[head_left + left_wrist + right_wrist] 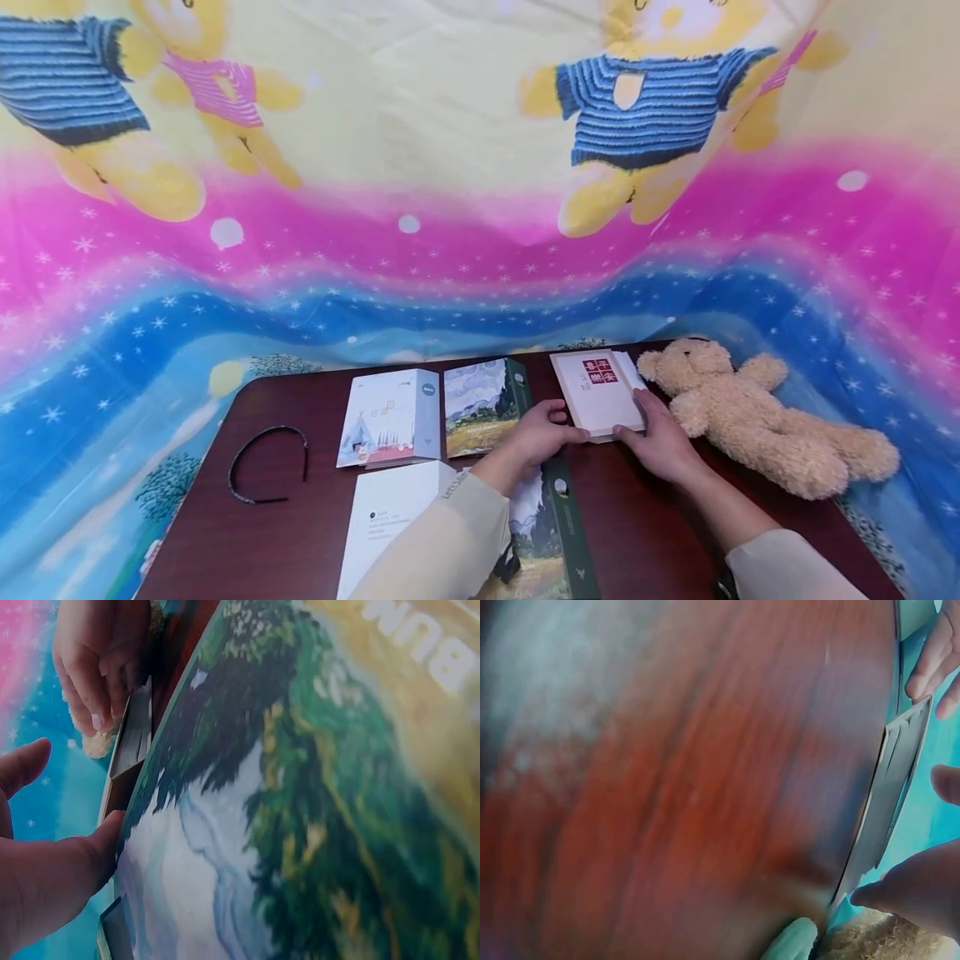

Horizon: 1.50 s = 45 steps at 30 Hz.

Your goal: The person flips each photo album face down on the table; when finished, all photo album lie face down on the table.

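Note:
A flat white box [600,400] with red Chinese characters lies at the back right of the dark table. My right hand [663,442] holds its near right corner, with the thumb at the front edge and the fingers along the right side. My left hand [536,433] is at the near left corner, its thumb reaching to the box and its other fingers loosely bent. In the left wrist view a painted landscape box [300,787] fills most of the picture below my left hand. Layered edges of the white box [885,787] show in the right wrist view.
A plush teddy bear [750,408] lies right of my right hand. Left of the hands are a tent-picture box [390,417], a painted box [480,400], a white box [375,517] and another painted box [540,533]. A dark headband [240,454] rests farther left.

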{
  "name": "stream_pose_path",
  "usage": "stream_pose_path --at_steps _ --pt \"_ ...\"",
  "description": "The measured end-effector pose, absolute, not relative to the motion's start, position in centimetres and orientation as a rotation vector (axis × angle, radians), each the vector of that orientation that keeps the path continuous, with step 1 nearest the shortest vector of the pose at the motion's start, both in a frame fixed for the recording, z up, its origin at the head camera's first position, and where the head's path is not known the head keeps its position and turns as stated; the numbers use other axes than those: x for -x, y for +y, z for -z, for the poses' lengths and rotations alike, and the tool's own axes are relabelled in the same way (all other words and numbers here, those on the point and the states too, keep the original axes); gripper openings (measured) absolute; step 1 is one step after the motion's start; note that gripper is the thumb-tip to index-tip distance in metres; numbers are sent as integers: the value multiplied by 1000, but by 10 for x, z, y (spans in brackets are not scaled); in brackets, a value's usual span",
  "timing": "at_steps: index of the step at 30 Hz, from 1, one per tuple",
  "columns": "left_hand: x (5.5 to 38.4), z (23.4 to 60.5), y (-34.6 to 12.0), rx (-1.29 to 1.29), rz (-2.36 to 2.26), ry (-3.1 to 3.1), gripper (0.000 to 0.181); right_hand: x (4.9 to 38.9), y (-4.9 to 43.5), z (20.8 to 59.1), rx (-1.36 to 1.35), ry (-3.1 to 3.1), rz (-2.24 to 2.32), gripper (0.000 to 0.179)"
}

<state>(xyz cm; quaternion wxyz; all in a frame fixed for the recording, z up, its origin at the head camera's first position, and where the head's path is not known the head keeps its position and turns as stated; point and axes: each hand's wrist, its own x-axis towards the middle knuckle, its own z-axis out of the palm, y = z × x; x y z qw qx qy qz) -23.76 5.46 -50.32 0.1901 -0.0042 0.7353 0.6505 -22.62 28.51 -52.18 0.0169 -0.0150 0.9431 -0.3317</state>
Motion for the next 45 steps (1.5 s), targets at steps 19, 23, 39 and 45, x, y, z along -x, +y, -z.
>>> stream_pose_path --at_steps 19,23,39,45 --pt "239 512 67 62 -1948 1921 75 228 283 521 -32 2797 1084 87" --pt "239 513 66 61 -1970 1938 73 227 283 521 -28 2777 1097 86" --pt "237 502 59 12 -1936 1949 78 229 285 522 -24 2732 1168 87" --pt "238 501 55 5 -1937 1948 78 228 281 521 -15 2718 1191 86"
